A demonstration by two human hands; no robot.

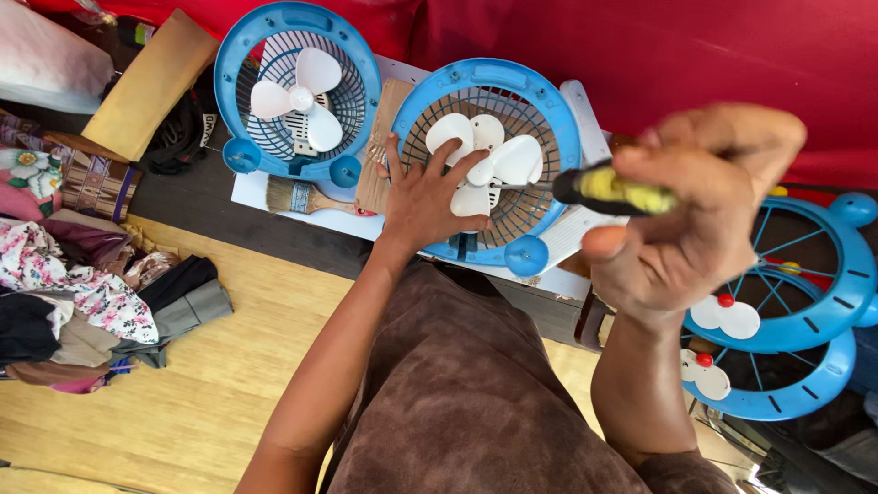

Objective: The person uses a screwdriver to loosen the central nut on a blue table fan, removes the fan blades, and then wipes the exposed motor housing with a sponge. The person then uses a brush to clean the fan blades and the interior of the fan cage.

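My left hand lies flat, fingers spread, steadying the fan on the counter; my right hand clamps a screwdriver, tip at the hub.

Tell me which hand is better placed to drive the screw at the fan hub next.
Right, probably. The right hand grips the screwdriver, its shaft reaching to the hub of the white blades. The left hand lies spread on the blue fan, fingers at the blades, steadying it.
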